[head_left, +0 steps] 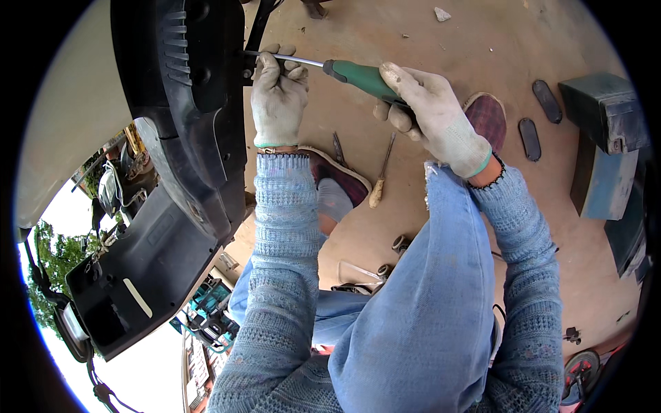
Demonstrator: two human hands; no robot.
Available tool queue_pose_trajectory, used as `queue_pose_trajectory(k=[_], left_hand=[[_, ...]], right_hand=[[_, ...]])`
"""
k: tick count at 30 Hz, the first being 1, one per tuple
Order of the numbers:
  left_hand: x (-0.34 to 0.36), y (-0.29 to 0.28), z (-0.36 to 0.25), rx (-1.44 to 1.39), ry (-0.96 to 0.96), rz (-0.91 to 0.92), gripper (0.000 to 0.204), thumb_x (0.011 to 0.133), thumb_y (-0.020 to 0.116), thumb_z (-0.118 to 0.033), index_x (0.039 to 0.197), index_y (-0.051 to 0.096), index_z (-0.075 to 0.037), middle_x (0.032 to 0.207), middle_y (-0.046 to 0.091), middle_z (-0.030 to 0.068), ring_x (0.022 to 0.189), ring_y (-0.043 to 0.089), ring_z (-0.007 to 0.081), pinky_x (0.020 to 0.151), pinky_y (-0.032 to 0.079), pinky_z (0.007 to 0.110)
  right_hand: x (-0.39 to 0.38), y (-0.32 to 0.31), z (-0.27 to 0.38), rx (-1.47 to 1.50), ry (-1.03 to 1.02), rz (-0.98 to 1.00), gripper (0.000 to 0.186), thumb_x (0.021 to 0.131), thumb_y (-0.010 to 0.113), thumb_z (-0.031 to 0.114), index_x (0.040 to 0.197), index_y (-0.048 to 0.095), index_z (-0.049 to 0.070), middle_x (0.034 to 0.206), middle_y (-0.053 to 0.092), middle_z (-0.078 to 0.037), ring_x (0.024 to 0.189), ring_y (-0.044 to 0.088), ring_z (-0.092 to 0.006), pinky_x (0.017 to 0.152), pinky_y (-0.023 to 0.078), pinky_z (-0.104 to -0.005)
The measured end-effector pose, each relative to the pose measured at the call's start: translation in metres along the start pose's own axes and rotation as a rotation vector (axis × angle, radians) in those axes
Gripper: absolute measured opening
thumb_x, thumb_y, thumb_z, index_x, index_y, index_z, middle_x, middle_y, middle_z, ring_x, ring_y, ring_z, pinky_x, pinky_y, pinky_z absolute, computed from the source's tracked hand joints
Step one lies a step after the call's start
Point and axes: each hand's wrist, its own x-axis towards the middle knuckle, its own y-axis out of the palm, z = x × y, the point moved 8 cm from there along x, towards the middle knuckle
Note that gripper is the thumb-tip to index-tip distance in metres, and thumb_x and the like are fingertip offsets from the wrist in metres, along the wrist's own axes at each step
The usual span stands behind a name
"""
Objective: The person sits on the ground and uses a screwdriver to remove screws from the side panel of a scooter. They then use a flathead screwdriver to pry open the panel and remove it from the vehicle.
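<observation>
A screwdriver (368, 80) with a green and grey handle points left, its metal shaft lying nearly level. My gloved right hand (432, 110) is closed around the handle's rear end. Near the tip, the fingers of my gloved left hand (279, 93) are curled and pinch the shaft against the edge of a black plastic vehicle panel (206, 131). The tip meets a dark bracket (248, 69) at that edge; what it engages there is too small to make out. Both hands wear off-white knit gloves with green cuffs.
A second screwdriver (382, 175) with a pale handle and pliers (339, 148) lie on the floor by my left shoe (344, 180). Two dark oval pieces (529, 139) rest at right, beside stacked boxes (606, 113). A metal-framed part (365, 272) sits below my knee.
</observation>
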Motion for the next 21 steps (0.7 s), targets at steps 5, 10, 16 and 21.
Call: queue_pose_trajectory(k=[5, 10, 16, 21], left_hand=[[0.003, -0.018, -0.010, 0.058, -0.121, 0.023, 0.022, 0.095, 0.046, -0.016, 0.112, 0.050, -0.001, 0.107, 0.056, 0.0114, 0.098, 0.055, 0.0195, 0.089, 0.046, 0.033], [0.006, -0.032, -0.018, 0.091, -0.120, 0.017, 0.020, 0.092, 0.047, -0.006, 0.111, 0.048, -0.001, 0.110, 0.055, 0.0093, 0.105, 0.055, 0.0211, 0.097, 0.045, 0.036], [-0.021, -0.041, -0.022, 0.330, -0.154, -0.006, 0.045, 0.092, 0.040, -0.001, 0.134, 0.025, 0.005, 0.128, 0.042, 0.0224, 0.112, 0.051, 0.0261, 0.101, 0.042, 0.037], [-0.058, -0.028, -0.033, 0.747, -0.289, 0.185, 0.047, 0.092, 0.047, -0.010, 0.132, 0.030, 0.009, 0.127, 0.045, 0.0217, 0.108, 0.053, 0.0242, 0.097, 0.044, 0.034]], right_hand=[[0.020, -0.016, -0.013, -0.024, -0.087, 0.016, 0.043, 0.092, 0.053, 0.034, 0.113, 0.057, -0.004, 0.077, 0.059, -0.002, 0.061, 0.047, -0.0030, 0.053, 0.039, -0.0168], [0.017, -0.013, -0.013, -0.046, -0.049, 0.014, 0.043, 0.092, 0.053, 0.031, 0.119, 0.054, -0.003, 0.082, 0.060, -0.002, 0.064, 0.045, -0.0033, 0.057, 0.039, -0.0167], [-0.004, -0.006, -0.005, -0.135, -0.093, -0.040, 0.042, 0.092, 0.054, 0.028, 0.121, 0.052, -0.003, 0.085, 0.059, -0.002, 0.064, 0.043, -0.0034, 0.057, 0.038, -0.0166], [-0.027, 0.001, -0.007, -0.163, -0.151, -0.087, 0.042, 0.093, 0.053, 0.028, 0.121, 0.052, -0.004, 0.084, 0.058, -0.003, 0.064, 0.043, -0.0037, 0.057, 0.039, -0.0167]])
